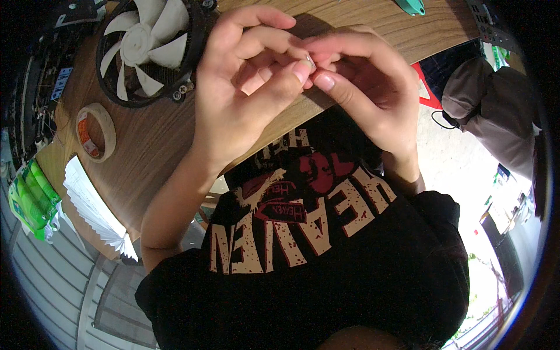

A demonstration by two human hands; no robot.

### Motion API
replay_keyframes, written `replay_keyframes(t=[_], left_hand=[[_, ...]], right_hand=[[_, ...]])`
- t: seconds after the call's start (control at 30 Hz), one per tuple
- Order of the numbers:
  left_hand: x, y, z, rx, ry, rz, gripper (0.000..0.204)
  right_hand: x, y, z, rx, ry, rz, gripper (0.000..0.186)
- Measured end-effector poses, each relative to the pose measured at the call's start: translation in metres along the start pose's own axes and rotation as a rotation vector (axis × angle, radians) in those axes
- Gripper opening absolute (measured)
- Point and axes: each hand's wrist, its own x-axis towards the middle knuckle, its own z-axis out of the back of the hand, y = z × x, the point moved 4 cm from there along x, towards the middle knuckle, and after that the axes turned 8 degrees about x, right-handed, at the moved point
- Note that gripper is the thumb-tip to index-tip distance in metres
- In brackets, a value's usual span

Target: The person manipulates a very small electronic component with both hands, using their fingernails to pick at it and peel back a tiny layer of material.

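Observation:
Above the wooden table's near edge, my two hands meet at the fingertips. My left hand [236, 87] is closed in a pinch, thumb against finger, on a small shiny piece [311, 60]; its exact kind is too small to make out. From the other side my right hand [376, 87] brings its thumb and fingertips together at the same piece. Fingers cover most of it. To the left of my left hand lies a cooling fan [136, 44] with white blades in a black frame.
A roll of masking tape [109, 133] lies on the wooden table [151, 131], near pleated white paper [93, 198]. Green packets [36, 201] sit at the far left. A teal object [412, 6] is at the top edge. Dark grey fabric [496, 111] bulges at the right.

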Motion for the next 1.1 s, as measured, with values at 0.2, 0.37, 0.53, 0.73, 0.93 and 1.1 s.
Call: replay_keyframes(t=[0.2, 0.37, 0.53, 0.73, 0.93, 1.1], left_hand=[[-0.001, -0.003, -0.004, 0.009, -0.013, 0.083, 0.042], [0.004, -0.006, -0.009, 0.11, 0.021, 0.132, 0.044], [0.002, -0.007, -0.006, 0.162, 0.027, 0.128, 0.045], [0.002, -0.004, -0.004, 0.147, 0.053, 0.127, 0.045], [0.002, -0.006, -0.006, 0.16, 0.058, 0.104, 0.044], [0.002, -0.006, -0.006, 0.038, 0.056, 0.13, 0.044]], right_hand=[[0.007, 0.02, 0.001, -0.517, 0.143, 0.141, 0.019], [0.014, 0.029, -0.005, -0.835, 0.275, 0.365, 0.021], [0.011, 0.031, -0.006, -0.862, 0.293, 0.326, 0.018], [0.006, 0.027, -0.002, -0.742, 0.183, 0.265, 0.012], [0.002, 0.019, 0.003, -0.617, 0.14, 0.257, 0.011], [0.003, 0.023, -0.003, -0.81, 0.167, 0.409, 0.013]])
